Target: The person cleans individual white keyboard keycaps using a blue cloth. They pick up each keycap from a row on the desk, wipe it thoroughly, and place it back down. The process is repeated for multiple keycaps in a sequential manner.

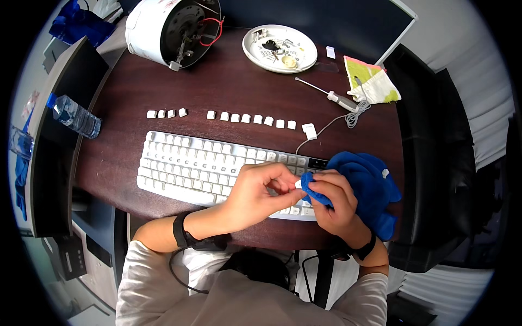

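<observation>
Over the right part of a white keyboard (179,163), my two hands meet. My left hand (258,190) pinches a small white keycap (298,185) between thumb and fingers. My right hand (337,201) grips a bunched corner of a blue cloth (364,179), pressed against that keycap. The rest of the cloth spreads on the desk just right of my right hand. Beyond the keyboard's far edge, several loose keycaps (246,118) lie in a line, with a gap between a left group and a longer right group. A larger keycap (309,131) ends the line.
A screwdriver (341,100) lies by a coiled grey cable (356,117) and a yellow-green and white cloth (372,81). Farther back are a white plate (250,54) with small parts, a white round appliance (149,30) on its side and a monitor (310,19). A water bottle (76,116) is at left.
</observation>
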Available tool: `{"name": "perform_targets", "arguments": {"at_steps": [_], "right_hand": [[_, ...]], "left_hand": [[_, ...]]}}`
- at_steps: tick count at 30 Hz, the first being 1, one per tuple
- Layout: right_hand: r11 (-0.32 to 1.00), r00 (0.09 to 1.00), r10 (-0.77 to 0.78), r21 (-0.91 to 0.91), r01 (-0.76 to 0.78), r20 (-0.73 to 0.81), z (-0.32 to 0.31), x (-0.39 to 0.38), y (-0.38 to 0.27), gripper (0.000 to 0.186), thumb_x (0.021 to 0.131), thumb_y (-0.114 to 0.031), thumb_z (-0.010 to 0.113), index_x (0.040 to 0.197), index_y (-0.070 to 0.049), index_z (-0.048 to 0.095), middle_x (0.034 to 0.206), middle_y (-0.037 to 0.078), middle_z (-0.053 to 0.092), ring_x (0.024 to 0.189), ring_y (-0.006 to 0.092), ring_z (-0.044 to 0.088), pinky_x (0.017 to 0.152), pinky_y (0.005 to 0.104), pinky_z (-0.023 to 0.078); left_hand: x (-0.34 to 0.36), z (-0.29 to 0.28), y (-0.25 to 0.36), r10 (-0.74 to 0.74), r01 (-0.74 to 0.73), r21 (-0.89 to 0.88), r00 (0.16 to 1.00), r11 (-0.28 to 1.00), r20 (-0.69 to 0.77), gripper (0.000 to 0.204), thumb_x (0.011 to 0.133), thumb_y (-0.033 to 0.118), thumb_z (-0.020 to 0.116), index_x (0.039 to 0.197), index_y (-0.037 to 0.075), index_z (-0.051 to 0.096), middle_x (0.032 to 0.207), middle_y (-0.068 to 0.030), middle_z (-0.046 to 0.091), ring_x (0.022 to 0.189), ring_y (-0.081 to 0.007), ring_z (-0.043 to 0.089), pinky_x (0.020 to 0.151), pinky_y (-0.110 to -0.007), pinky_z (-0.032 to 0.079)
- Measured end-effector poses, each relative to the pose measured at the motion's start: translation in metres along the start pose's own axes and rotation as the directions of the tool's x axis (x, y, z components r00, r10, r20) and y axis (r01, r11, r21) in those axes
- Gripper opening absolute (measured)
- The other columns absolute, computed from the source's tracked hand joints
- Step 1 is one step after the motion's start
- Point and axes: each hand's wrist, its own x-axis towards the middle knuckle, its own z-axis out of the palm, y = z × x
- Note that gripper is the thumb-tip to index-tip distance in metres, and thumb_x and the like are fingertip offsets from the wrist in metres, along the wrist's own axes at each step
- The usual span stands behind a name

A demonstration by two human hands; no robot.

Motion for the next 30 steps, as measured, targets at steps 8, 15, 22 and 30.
{"name": "perform_targets", "arguments": {"at_steps": [8, 15, 22, 30], "right_hand": [[0.999, 0.999, -0.048, -0.005, 0.047, -0.006, 0.005, 0.002, 0.001, 0.034, 0.065, 0.01, 0.068, 0.097, 0.0, 0.062, 0.098, 0.015, 0.06, 0.077, 0.0295, 0.062, 0.065, 0.0344, 0.053], [0.997, 0.996, -0.081, -0.017, 0.082, 0.044, -0.001, 0.002, 0.001, 0.031, 0.065, 0.01, 0.068, 0.095, 0.001, 0.063, 0.098, 0.014, 0.06, 0.078, 0.0295, 0.062, 0.065, 0.0344, 0.053], [0.993, 0.987, -0.119, 0.032, 0.116, 0.112, -0.005, 0.001, -0.004, 0.032, 0.064, 0.012, 0.066, 0.094, 0.001, 0.063, 0.097, 0.013, 0.06, 0.08, 0.0295, 0.062, 0.067, 0.0341, 0.053], [1.0, 1.0, -0.013, 0.0, 0.013, -0.004, -0.003, 0.002, 0.0, 0.036, 0.066, 0.011, 0.066, 0.101, 0.001, 0.06, 0.101, 0.015, 0.059, 0.083, 0.0291, 0.063, 0.071, 0.034, 0.053]], "left_hand": [[-0.001, -0.007, -0.001, 0.077, -0.078, 0.044, 0.997, 0.996, 0.025, 0.014, 0.076, 0.0, 0.073, 0.082, -0.001, 0.061, 0.075, -0.003, 0.063, 0.068, -0.006, 0.06, 0.063, -0.021, 0.051], [-0.002, -0.002, -0.001, 0.082, -0.08, 0.087, 0.996, 0.993, -0.021, 0.013, 0.075, 0.001, 0.074, 0.079, 0.0, 0.062, 0.074, -0.0032, 0.063, 0.068, -0.0056, 0.059, 0.062, -0.02, 0.05], [0.001, -0.007, -0.005, 0.09, -0.087, 0.028, 0.987, 0.996, -0.132, 0.012, 0.078, -0.003, 0.071, 0.085, -0.001, 0.061, 0.08, -0.0038, 0.064, 0.069, -0.0059, 0.059, 0.064, -0.02, 0.05], [0.002, -0.008, -0.002, 0.132, -0.132, 0.011, 0.991, 0.991, 0.028, 0.019, 0.082, -0.005, 0.066, 0.099, -0.002, 0.06, 0.084, -0.0046, 0.065, 0.074, -0.0068, 0.062, 0.065, -0.02, 0.053]]}}
